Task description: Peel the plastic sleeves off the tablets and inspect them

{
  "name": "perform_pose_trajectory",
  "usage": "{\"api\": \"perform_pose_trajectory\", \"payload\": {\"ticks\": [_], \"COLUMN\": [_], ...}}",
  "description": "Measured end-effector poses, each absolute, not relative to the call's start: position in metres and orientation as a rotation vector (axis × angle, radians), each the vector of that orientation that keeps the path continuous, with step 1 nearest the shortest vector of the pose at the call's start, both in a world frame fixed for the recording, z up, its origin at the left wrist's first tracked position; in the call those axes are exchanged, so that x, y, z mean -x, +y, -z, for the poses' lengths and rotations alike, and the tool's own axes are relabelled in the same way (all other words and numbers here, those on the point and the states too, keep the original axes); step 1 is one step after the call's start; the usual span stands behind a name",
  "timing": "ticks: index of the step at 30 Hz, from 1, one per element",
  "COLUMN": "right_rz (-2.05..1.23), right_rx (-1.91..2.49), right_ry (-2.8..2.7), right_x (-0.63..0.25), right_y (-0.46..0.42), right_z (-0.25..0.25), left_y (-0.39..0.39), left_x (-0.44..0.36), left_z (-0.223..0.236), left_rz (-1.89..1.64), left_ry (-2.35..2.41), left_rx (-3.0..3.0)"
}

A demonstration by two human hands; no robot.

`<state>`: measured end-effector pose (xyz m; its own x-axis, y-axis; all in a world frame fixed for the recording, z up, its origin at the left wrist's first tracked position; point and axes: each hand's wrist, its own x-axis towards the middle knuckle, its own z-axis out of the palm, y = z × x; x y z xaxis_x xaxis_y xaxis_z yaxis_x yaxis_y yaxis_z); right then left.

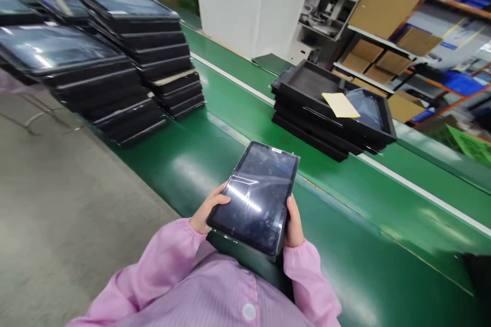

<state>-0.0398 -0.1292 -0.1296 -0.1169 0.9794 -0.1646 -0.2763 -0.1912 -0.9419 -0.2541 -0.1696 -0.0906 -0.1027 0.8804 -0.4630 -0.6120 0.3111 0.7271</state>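
The left hand (209, 209) is holding the left side of a flat black tablet (255, 196), and its thumb is lying on top of the glass. The right hand (294, 222) is gripping the other side, with its thumb pressing along the edge. The other fingers are mostly hiding under the tablet, so I cannot tell how they are bending. The tablet is tilting a bit above the near part of the green bench (337, 245), close to the person's tummy. Its screen is shining with white light, and a little white label (276, 150) is showing at its far end.

Tall piles of black trays (153, 56) are standing at the left, by the near edge of the bench, and shiny dark panels (57, 48) are lying on top. More black trays (314, 82) are sitting past the tablet, toward the far edge and a bit to the right. A yellow paper (340, 105) is resting on them. Behind the bench, shelves (383, 38) are holding brown boxes (383, 10). Pink sleeves (164, 250) are covering both arms.
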Motion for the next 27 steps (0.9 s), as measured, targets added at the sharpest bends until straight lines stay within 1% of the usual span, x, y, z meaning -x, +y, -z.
{"api": "perform_pose_trajectory", "payload": {"ticks": [3,8,12,15,21,27], "right_rz": [-1.414,-1.262,-1.198,-1.171,-1.105,-1.11], "right_rx": [1.192,1.253,1.272,1.298,1.36,1.406], "right_ry": [-0.941,-0.919,-0.92,-0.912,-0.854,-0.893], "right_x": [0.016,-0.011,-0.023,-0.032,-0.042,-0.071], "right_y": [-0.129,-0.125,-0.127,-0.137,-0.159,-0.133], "right_z": [0.143,0.168,0.174,0.173,0.17,0.159], "left_y": [-0.164,-0.162,-0.161,-0.156,-0.138,-0.118], "left_x": [0.226,0.203,0.201,0.204,0.196,0.179], "left_z": [0.113,0.14,0.163,0.172,0.155,0.141], "left_rz": [-1.265,-1.17,-1.07,-0.899,-0.58,-0.576], "left_ry": [1.111,1.124,1.254,1.354,1.372,1.402], "left_rx": [-0.357,-0.554,-0.983,-1.286,-1.512,-1.528]}}
